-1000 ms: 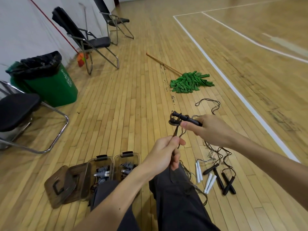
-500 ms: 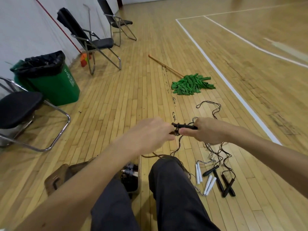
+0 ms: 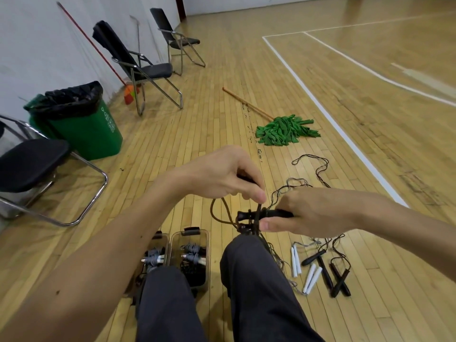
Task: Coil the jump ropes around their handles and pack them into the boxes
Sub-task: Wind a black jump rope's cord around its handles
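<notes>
Here, the black handles (image 3: 269,214) lay level above the person's right knee, pinched between thumb and curled fingers of the right hand (image 3: 313,213); the left hand (image 3: 219,175) nipped the thin cord (image 3: 258,210) just over them. Light and limp, the cord would likely slacken unless kept taut, so the rigid handles offered the surer hold. Two boxes (image 3: 206,253) stood below, further ropes (image 3: 310,278) beside.
</notes>
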